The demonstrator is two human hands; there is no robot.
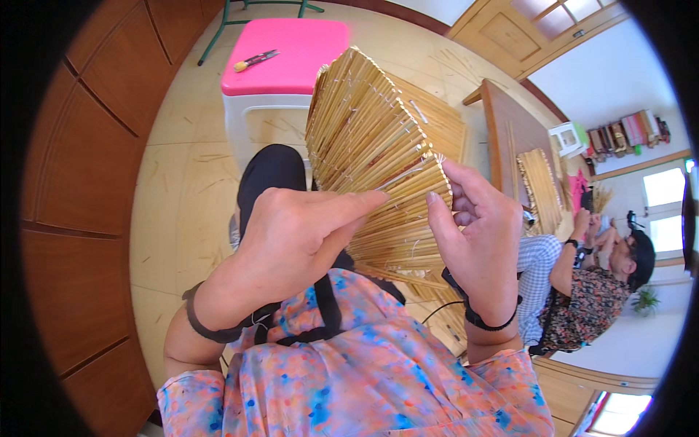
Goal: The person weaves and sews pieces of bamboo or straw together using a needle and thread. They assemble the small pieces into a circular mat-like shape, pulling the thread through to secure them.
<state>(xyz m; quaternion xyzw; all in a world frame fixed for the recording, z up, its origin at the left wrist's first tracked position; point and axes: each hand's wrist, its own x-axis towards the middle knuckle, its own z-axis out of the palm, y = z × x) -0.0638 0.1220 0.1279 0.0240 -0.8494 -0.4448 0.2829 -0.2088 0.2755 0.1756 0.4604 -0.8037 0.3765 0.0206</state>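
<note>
A folded panel of straw-coloured plant stalks [363,131], stitched across with white thread, stands over my lap. My right hand [478,235] grips its right edge, with the thumb on the near face and the fingers behind. My left hand [306,235] lies over the lower left of the panel, its fingers together and the index fingertip at the stalks. From beside that fingertip a pale strand [407,176] runs up toward the cut stalk ends at the edge. The left thumb tip is hidden, so whether it pinches the strand is unclear.
Ahead is a pink-topped stool [306,49] bearing yellow-tipped thread snips [256,60]. More stalk panels [437,114] lie behind my panel. On the right, a person [595,289] sits near a wooden table [505,125] holding another panel [538,188]. Brown cabinets [98,164] line the left.
</note>
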